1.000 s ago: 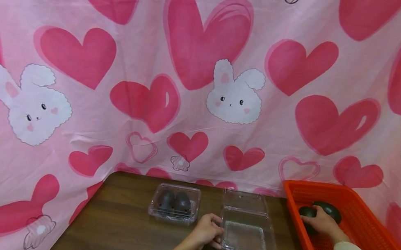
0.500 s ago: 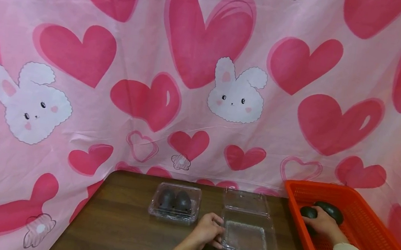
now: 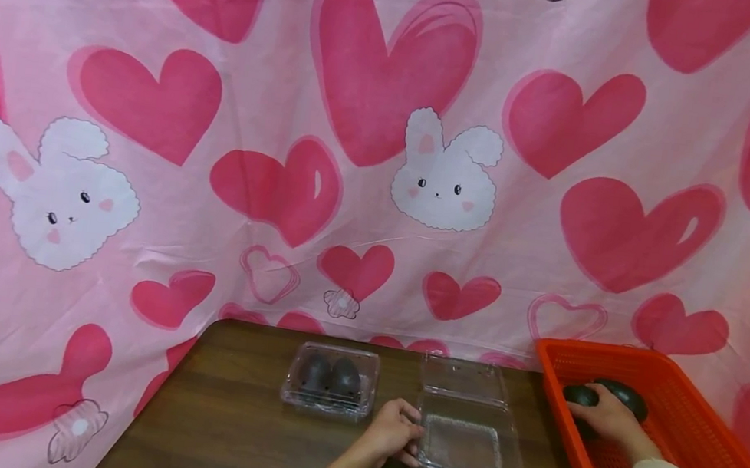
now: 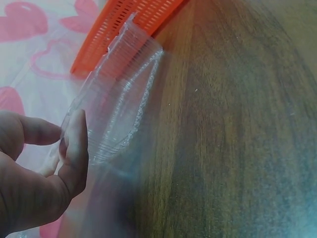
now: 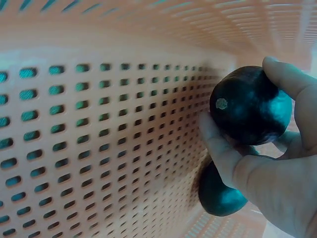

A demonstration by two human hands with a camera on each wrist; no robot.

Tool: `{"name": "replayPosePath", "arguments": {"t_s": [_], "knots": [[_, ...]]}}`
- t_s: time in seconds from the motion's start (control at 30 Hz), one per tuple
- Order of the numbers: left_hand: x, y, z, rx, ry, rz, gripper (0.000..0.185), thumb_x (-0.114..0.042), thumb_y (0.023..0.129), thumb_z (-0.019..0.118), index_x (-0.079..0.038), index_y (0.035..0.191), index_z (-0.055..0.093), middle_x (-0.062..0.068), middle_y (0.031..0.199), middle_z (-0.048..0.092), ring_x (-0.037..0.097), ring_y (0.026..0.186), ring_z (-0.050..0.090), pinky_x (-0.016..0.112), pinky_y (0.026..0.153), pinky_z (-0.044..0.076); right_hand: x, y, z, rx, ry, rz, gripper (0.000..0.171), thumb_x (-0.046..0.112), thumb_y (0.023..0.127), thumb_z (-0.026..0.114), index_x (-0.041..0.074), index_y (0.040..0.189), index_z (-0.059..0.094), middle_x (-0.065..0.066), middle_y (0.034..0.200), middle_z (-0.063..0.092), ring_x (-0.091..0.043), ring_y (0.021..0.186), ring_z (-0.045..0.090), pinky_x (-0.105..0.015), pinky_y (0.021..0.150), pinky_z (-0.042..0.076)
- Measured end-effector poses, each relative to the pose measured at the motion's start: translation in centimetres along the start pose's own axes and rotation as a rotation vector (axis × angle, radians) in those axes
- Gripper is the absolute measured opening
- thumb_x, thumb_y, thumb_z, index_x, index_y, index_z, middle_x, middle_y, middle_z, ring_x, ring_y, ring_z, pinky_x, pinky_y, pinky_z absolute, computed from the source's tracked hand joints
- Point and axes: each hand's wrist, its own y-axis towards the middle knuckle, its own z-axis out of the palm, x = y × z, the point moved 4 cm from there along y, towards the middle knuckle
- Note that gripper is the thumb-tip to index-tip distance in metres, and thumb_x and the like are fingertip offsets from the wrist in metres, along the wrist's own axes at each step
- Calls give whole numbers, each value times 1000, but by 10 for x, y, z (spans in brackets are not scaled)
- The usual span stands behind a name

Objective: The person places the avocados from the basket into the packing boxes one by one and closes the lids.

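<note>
The right hand grips a dark avocado inside the orange basket, fingers curled round it. The left hand pinches the rim of an open clear clamshell box on the tabletop

Dark wooden table – closed clamshell, open clamshell, orange basket
</note>
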Motion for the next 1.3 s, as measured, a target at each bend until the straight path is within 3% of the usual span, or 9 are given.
{"name": "replayPosePath", "arguments": {"t_s": [0.5, 0.97, 1.3], "knots": [[0, -1, 0, -3, 4, 4, 21, 8, 92, 62, 4, 111, 53, 5, 73, 52, 13, 51, 51, 31, 46, 60, 22, -11, -26, -35, 116, -51, 87, 44, 99, 66, -17, 147, 27, -45, 139, 42, -52, 113, 53, -70, 97, 52], [-2, -1, 1, 2, 7, 10, 19, 9, 93, 62, 3, 109, 52, 5, 71, 51, 13, 49, 52, 30, 45, 59, 56, -35, -45, -113, 87, -115, 83, 46, 100, 64, -10, 150, 29, -42, 137, 47, -47, 109, 57, -64, 88, 57], [-4, -1, 1, 2, 21, 6, 19, 9, 93, 62, 4, 109, 53, 6, 71, 51, 13, 49, 52, 34, 47, 61, 86, -46, -45, -107, 61, -132, 84, 48, 99, 65, -9, 150, 31, -40, 135, 51, -44, 107, 59, -61, 85, 59]]}}
